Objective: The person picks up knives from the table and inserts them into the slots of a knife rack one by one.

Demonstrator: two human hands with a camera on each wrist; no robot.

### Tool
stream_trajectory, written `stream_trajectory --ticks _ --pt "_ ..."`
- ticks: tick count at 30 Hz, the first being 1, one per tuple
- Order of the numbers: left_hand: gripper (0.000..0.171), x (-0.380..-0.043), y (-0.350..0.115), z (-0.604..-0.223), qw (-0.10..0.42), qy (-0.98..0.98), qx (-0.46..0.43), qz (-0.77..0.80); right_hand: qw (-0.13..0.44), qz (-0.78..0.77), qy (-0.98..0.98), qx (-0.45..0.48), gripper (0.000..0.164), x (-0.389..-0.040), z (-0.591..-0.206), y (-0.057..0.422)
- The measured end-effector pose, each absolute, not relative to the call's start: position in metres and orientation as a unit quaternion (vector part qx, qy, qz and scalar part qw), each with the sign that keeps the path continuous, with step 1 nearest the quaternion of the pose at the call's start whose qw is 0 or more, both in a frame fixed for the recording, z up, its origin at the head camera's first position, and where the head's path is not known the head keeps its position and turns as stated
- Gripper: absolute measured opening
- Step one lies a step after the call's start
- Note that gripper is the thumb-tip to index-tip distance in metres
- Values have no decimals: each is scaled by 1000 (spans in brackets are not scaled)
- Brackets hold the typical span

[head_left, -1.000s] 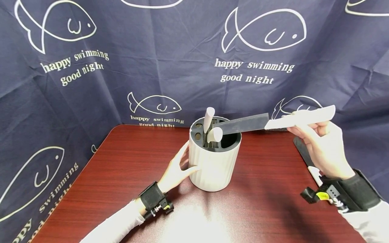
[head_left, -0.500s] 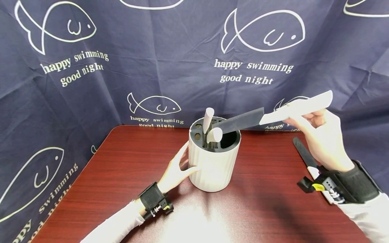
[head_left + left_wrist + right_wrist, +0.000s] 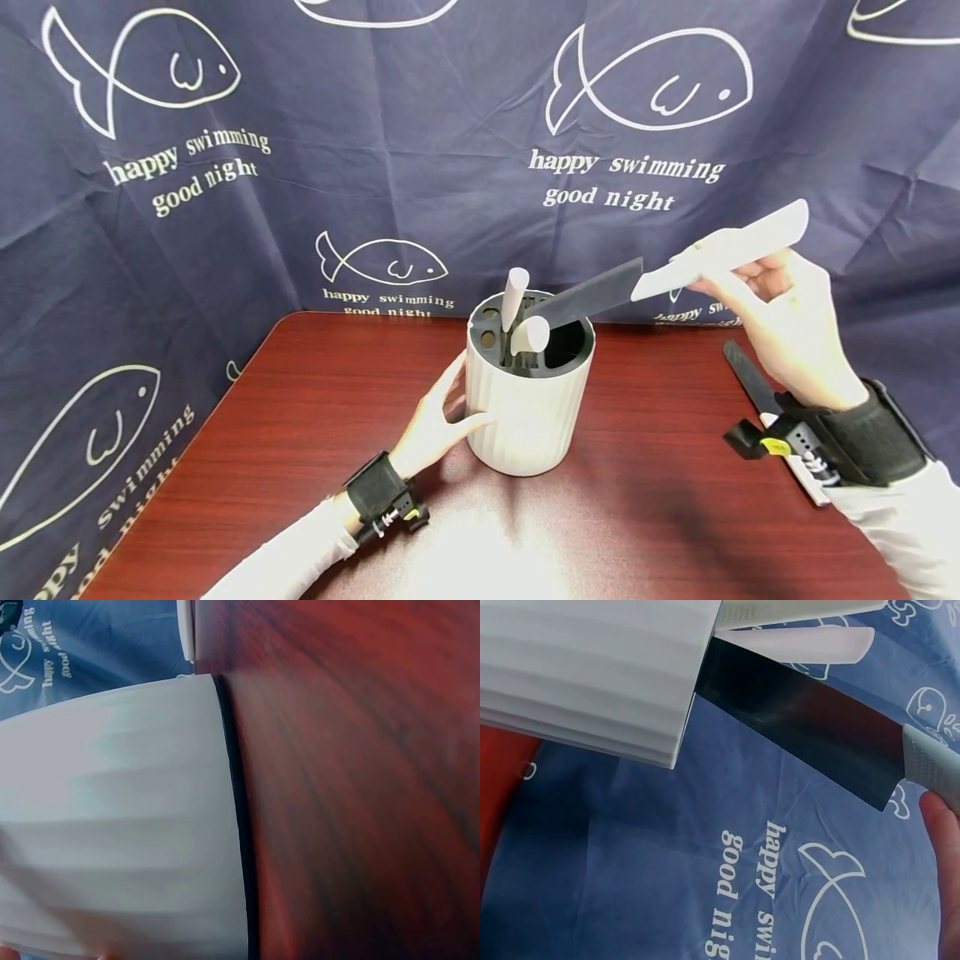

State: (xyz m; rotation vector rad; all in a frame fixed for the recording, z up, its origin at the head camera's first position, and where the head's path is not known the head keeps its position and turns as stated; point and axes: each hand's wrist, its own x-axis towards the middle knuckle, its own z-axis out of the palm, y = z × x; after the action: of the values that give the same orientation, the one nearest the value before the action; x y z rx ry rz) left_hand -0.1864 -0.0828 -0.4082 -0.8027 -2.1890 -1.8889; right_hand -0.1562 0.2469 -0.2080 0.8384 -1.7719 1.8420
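Note:
A ribbed white knife holder (image 3: 525,425) with a dark slotted top stands upright on the table. My left hand (image 3: 435,425) grips its left side, thumb across the front, other fingers partly hidden behind. Two white handles stick up from the slots: one thin (image 3: 515,292), one thicker (image 3: 531,335). My right hand (image 3: 791,325) holds a kitchen knife (image 3: 596,292) by its white handle, up and right of the holder. The wide dark blade slants down to the left, its tip at the slots behind the thicker handle. In the right wrist view the blade (image 3: 802,724) meets the holder's rim.
Another knife (image 3: 750,375) with a dark blade and white handle lies on the table at the right, partly covered by the right wrist's camera. A dark blue fish-print curtain (image 3: 480,167) hangs behind the red-brown table (image 3: 322,375).
My right hand has risen and shifted slightly left, lifting the knife's handle so the blade slopes more steeply toward the slots. My left hand and the holder have stayed in place.

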Motion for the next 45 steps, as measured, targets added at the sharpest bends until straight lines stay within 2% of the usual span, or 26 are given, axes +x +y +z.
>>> stream_trajectory --ticks 13,45 --pt "90 -188 -83 -408 68 -721 -280 -630 240 636 -670 297 19 -153 -207 250" --pt "89 -189 -83 -410 77 -712 -291 -634 174 601 -718 306 21 -164 -174 228"
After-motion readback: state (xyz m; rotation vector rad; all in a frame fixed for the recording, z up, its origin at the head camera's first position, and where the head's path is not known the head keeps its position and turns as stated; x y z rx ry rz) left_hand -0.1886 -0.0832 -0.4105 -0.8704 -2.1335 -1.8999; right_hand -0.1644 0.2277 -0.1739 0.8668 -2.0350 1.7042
